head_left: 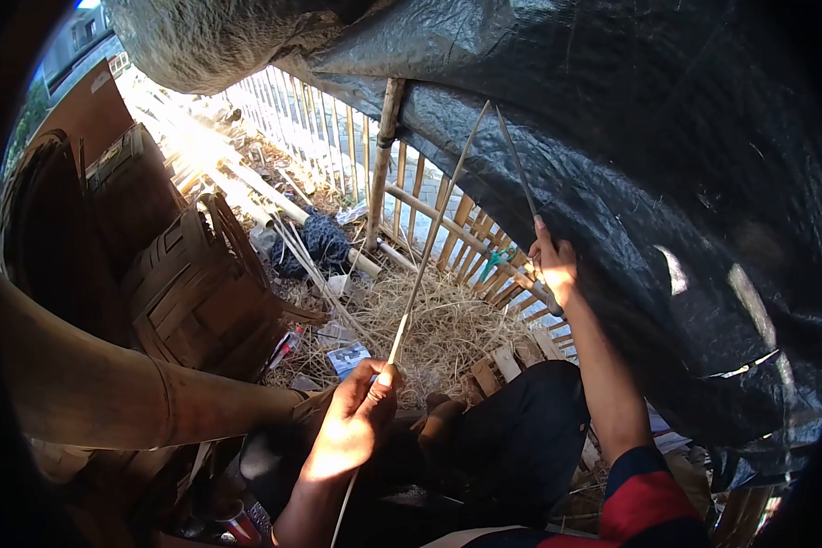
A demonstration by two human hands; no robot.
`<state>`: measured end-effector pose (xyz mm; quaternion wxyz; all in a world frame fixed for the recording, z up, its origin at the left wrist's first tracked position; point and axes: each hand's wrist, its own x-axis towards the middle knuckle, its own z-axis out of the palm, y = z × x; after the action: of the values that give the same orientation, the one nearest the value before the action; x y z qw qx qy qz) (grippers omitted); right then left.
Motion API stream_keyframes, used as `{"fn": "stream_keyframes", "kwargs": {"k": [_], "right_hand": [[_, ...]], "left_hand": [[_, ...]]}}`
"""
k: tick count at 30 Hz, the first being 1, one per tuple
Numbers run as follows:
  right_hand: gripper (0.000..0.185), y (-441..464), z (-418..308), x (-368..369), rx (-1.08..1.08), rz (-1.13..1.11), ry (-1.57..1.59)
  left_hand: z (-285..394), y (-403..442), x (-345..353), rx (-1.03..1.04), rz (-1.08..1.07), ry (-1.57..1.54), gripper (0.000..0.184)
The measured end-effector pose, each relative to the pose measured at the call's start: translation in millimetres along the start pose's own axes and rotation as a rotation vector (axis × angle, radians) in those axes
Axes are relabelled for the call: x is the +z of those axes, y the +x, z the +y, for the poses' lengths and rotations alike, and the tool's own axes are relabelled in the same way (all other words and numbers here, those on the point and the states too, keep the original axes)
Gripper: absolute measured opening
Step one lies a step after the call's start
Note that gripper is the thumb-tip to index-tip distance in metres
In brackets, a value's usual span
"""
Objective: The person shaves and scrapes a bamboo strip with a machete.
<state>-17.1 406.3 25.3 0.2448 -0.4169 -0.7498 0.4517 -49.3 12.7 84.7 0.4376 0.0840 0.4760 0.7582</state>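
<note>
My left hand is closed around a long thin bamboo strip. The strip slants up and away from my fist, and its lower end trails down past my wrist. In my right hand is a knife with a long narrow blade pointing up, its dark handle end showing below my fist. The blade's tip comes very close to the strip's upper end; whether they touch I cannot tell. Below the strip, a heap of pale shavings covers the ground.
A thick bamboo pole crosses the lower left, beside stacked woven baskets. Black plastic sheeting hangs on the right. Behind stands a bamboo fence with an upright post. A dark bundle lies among loose poles.
</note>
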Motion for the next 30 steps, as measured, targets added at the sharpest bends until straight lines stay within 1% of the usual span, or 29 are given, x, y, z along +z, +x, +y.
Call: {"fn": "stream_keyframes", "kwargs": {"k": [1, 2, 4, 6, 7, 8, 10, 13, 14, 16, 18, 20, 23, 25, 26, 27, 28, 29, 30], "right_hand": [[0.067, -5.3, -8.0, 2.7, -0.01, -0.038, 0.052], [0.065, -13.1, -16.2, 4.7, -0.094, -0.096, 0.082], [0.061, -30.6, -38.8, 10.8, -0.242, -0.202, 0.035], [0.058, -38.2, -37.8, 21.1, -0.372, -0.382, 0.01], [0.057, -47.5, -51.8, 27.1, -0.55, -0.455, -0.06], [0.059, -59.8, -68.7, 27.5, -0.57, -0.503, -0.213], [0.059, -74.8, -80.5, 40.6, -0.857, -0.57, -0.25], [0.052, -102.3, -103.2, 57.4, -1.061, -0.66, -0.358], [0.051, -107.3, -106.2, 60.7, -1.106, -0.692, -0.317], [0.048, -116.9, -114.4, 66.3, -1.163, -0.739, -0.29], [0.048, -122.6, -119.9, 69.0, -1.194, -0.752, -0.26], [0.048, -126.4, -123.4, 70.1, -1.178, -0.792, -0.214], [0.049, -127.6, -124.0, 69.1, -1.163, -0.815, -0.24], [0.049, -128.5, -122.0, 69.4, -1.153, -0.831, -0.262], [0.05, -129.3, -121.3, 69.8, -1.179, -0.817, -0.266], [0.05, -129.9, -120.6, 70.1, -1.206, -0.803, -0.269], [0.05, -129.9, -119.9, 70.2, -1.203, -0.802, -0.268], [0.05, -129.6, -119.0, 70.6, -1.205, -0.804, -0.288], [0.051, -129.3, -118.0, 71.3, -1.207, -0.805, -0.306]], "left_hand": [[0.3, 1.5, -2.4, -0.007, -0.01, 0.019, 0.013], [-3.1, 5.4, -1.1, 0.057, 0.014, 0.014, 0.013], [-4.6, 8.6, -4.5, 0.077, 0.006, 0.014, 0.012], [-6.2, 10.4, -5.7, 0.085, 0.03, 0.021, 0.013], [-5.5, 10.8, -5.9, 0.074, 0.037, 0.019, 0.013], [-4.5, 11.1, -5.6, 0.063, 0.041, 0.018, 0.014], [-0.9, 10.9, -2.5, 0.049, 0.068, 0.001, 0.014], [-1.2, 10.9, -2.7, 0.045, 0.097, -0.06, 0.014], [-4.2, 10.1, -3.9, 0.046, 0.114, -0.05, 0.013], [-10.6, 8.9, -4.8, 0.045, 0.132, -0.038, 0.013], [-17.6, 7.3, -4.0, 0.121, 0.202, -0.029, 0.012], [-20.4, 6.6, -9.4, 0.084, 0.202, 0.001, 0.012], [-26.2, 6.8, -7.8, 0.109, 0.232, 0.052, 0.016], [-31.9, 6.4, -5.6, 0.04, 0.305, -0.04, 0.021], [-36.4, 8.0, -2.1, 0.037, 0.305, -0.04, 0.021], [-41.7, 10.5, 2.0, 0.131, 0.35, -0.025, 0.014], [-45.5, 12.1, 3.3, 0.225, 0.394, -0.008, 0.01], [-47.7, 12.4, 0.9, 0.223, 0.395, -0.006, 0.01], [-49.3, 12.1, -2.3, 0.237, 0.37, 0.07, 0.01]]}}
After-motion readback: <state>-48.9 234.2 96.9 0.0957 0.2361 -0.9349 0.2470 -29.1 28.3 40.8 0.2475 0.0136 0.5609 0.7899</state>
